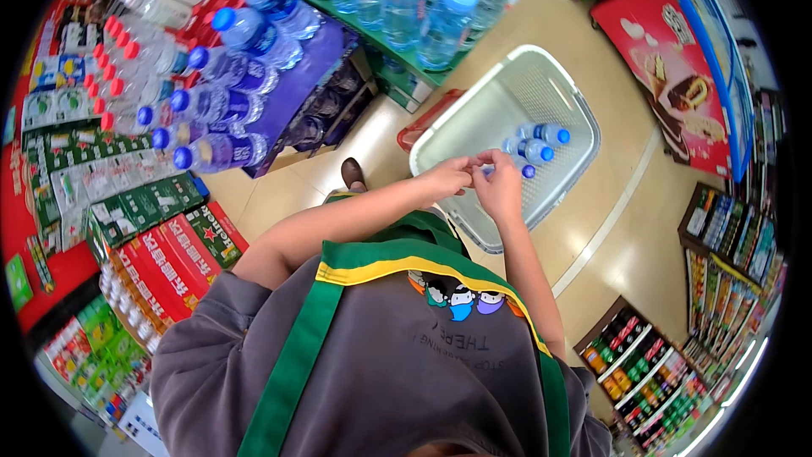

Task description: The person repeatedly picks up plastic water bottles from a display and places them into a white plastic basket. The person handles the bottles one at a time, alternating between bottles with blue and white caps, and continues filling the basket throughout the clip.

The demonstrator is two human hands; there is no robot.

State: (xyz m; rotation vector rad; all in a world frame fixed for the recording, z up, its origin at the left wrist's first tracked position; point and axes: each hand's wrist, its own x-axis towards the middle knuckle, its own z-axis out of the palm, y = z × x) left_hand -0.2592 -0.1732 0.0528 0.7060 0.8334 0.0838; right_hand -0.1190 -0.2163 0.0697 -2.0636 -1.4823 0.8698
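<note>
My left hand (pixel 447 178) and my right hand (pixel 499 185) meet at the fingertips above the near part of a pale grey plastic basket (pixel 444 146). The fingers are bent and pinched together. Whether something small sits between them cannot be made out. Inside the basket, several small clear water bottles (pixel 533 151) with blue caps lie on their sides towards the right. My right hand partly covers the nearest of them. Perforations mark the basket's far wall.
On the left, blue-capped bottles (pixel 222 152) stand on a purple display (pixel 311 76). Large water bottles (pixel 444 25) fill a green stand ahead. Something red (pixel 428 120) adjoins the basket's left side. A red ice-cream freezer (pixel 666 70) and drink shelves (pixel 641 374) line the right.
</note>
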